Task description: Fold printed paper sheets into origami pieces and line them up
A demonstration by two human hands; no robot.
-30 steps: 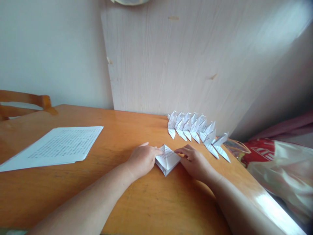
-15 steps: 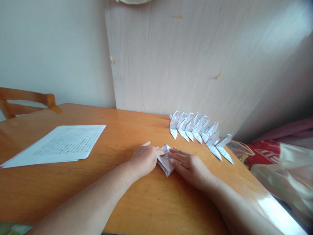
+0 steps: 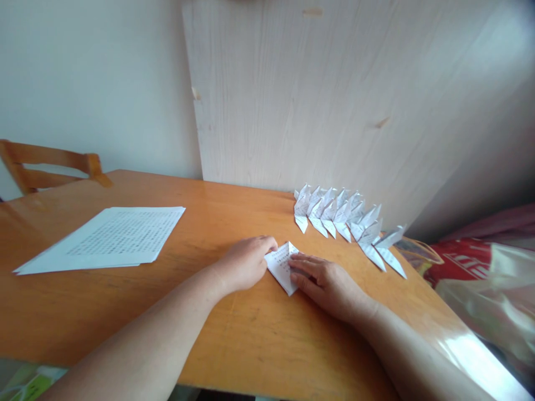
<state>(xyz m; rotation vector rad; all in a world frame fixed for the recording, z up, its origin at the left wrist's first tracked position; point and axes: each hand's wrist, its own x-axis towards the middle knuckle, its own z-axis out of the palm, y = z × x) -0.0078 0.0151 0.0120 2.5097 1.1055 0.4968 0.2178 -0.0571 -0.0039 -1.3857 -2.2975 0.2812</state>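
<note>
A small folded piece of printed paper (image 3: 281, 266) lies on the wooden table, pointed at its top and bottom. At its left corner, my left hand (image 3: 251, 260) is closed with curled fingers, pinching the edge; the fingertips are partly hidden. My right hand (image 3: 330, 284) rests flat over the right side of the folded paper, fingers stretched out, covering that edge. Beyond the hands, several folded paper shapes (image 3: 330, 211) with upright pointed tips stand in a slanting row at the back right.
A stack of printed sheets (image 3: 121, 236) lies on the left of the table (image 3: 234, 340). A wooden chair (image 3: 54, 159) stands past the far left edge. A pale panel (image 3: 292, 100) rises behind the table. Red and whitish bags (image 3: 463, 259) sit beyond the right edge.
The folded paper now lies flatter, with a broader printed face showing. My left hand's thumb, stretched out before, is drawn in. My right hand stays on the paper. The view shifted slightly.
</note>
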